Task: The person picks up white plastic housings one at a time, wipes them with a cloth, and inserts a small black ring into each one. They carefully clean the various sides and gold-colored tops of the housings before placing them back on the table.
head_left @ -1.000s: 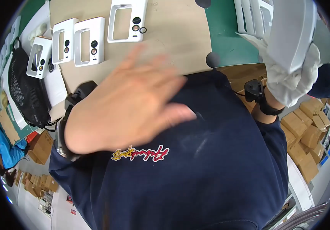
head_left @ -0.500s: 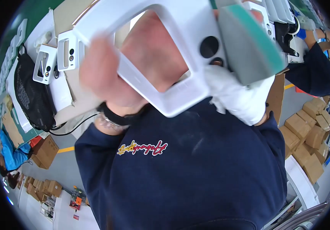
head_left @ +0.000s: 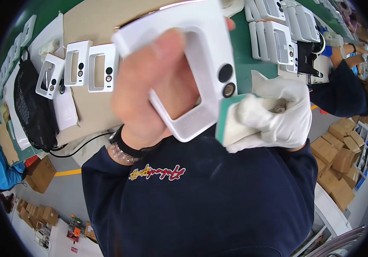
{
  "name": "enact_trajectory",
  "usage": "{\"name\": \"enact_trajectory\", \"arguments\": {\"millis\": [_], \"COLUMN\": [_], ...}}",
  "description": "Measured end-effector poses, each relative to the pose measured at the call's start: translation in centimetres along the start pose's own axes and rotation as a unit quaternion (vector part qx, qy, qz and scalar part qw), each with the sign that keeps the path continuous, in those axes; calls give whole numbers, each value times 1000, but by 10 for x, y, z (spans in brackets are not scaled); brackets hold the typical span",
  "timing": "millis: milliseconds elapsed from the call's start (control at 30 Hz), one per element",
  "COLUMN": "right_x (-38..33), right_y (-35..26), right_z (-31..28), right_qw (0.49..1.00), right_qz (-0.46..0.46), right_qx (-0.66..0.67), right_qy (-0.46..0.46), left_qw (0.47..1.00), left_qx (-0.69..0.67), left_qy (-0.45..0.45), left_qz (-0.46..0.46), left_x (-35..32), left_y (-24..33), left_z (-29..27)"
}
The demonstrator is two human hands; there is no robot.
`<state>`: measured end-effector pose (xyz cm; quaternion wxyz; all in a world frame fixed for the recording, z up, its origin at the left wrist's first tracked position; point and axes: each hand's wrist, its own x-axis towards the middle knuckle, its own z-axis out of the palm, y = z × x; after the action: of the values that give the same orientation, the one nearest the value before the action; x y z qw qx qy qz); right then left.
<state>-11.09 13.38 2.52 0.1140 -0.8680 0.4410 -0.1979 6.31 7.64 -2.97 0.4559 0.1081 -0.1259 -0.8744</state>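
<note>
Head view shows us holding the white plastic frame [head_left: 192, 73] a little lower and more steadily than half a second ago, when it filled the top of the picture; a second ago our left hand was bare and empty. Now our left hand [head_left: 149, 98] is clamped on the frame from behind, while our gloved right hand [head_left: 274, 115] is closed on a green-edged sponge [head_left: 229, 124] touching its lower right corner. More frames [head_left: 77, 64] lie on the cardboard [head_left: 94, 21].

The raised white frame [head_left: 192, 73] is blocking the middle of the surface [head_left: 94, 25]. Three frames [head_left: 77, 64] are lining its left part, a black bag [head_left: 32, 107] crowding the edge. Bare cardboard is lying open between them. More frames [head_left: 278, 34] are filling the right.
</note>
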Motion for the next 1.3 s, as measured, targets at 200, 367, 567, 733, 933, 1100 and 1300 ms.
{"name": "enact_trajectory", "arguments": {"millis": [200,367,567,733,933,1100,1300], "right_x": [1,-1,-4,-8,-18,5,5], "right_y": [-17,-26,-35,-19,43,64,71], "right_z": [7,11,11,7,25,73,88], "right_qw": [999,997,992,987,982,947,970], "right_qz": [35,62,95,141,166,296,217], "right_qx": [4,3,-4,-56,-55,121,71], "right_qy": [26,51,82,-53,-72,45,85], "left_qw": [999,998,995,993,997,994,992], "left_qx": [12,-14,-46,-72,-62,-9,23], "left_qy": [-14,-30,-55,-72,17,113,123], "left_qz": [-27,-44,-65,-67,-53,-8,8], "left_x": [-2,-3,-4,-5,-1,0,0], "left_y": [0,4,10,17,21,14,17], "left_z": [-1,-5,-8,-11,0,5,0]}}
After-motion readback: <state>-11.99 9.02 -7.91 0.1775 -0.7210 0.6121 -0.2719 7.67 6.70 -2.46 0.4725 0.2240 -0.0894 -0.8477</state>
